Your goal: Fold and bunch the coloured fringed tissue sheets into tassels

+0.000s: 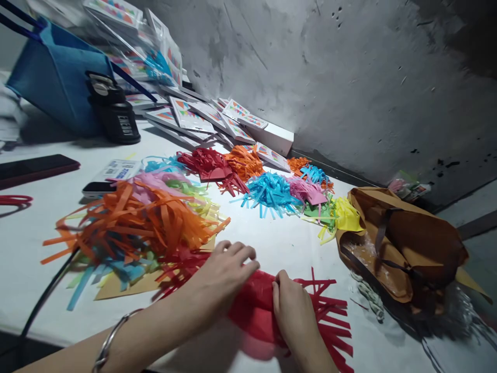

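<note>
A red fringed tissue paper sheet lies across the white table in front of me, its solid middle flanked by cut strips. My right hand is closed on the sheet near its right-hand fringe, thumb and fingers bent together. Over the sheet's left part rests my left hand, fingers loosely bent and a little apart; its thumb is hidden. A metal bangle circles the left wrist. Just beyond the left forearm is a heap of orange paper fringe, with blue, green and yellow strips under it.
Fringed bundles in red, blue, pink and yellow line the back. A brown paper bag stands right. Flat printed packets, a black bottle, a blue bag and a phone are left.
</note>
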The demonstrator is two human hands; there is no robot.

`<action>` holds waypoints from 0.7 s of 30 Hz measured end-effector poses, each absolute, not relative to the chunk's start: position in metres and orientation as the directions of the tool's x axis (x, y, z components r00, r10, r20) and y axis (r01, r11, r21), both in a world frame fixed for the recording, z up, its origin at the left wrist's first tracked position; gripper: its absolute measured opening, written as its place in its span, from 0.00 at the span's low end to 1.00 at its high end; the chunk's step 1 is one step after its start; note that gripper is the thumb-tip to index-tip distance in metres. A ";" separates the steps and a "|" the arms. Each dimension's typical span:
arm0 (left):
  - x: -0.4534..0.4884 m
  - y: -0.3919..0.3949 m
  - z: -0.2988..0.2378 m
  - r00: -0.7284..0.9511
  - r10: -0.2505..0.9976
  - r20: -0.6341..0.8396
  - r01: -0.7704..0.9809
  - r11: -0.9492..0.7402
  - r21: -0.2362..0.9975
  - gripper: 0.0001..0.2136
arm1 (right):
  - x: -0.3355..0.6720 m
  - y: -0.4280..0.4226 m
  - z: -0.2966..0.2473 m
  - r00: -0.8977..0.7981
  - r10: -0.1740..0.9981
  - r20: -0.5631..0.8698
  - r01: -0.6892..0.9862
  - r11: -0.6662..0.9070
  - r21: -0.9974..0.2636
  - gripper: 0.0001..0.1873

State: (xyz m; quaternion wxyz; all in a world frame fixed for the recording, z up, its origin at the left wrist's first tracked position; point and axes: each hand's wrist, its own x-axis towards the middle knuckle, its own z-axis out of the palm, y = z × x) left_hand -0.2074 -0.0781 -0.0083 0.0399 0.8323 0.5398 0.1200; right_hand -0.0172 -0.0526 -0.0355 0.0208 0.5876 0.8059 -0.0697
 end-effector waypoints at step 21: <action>-0.196 -0.069 -0.054 0.567 0.788 0.240 0.800 -0.596 0.070 0.03 | -0.010 -0.075 -0.073 -0.615 0.519 0.594 0.664 0.747 0.034 0.16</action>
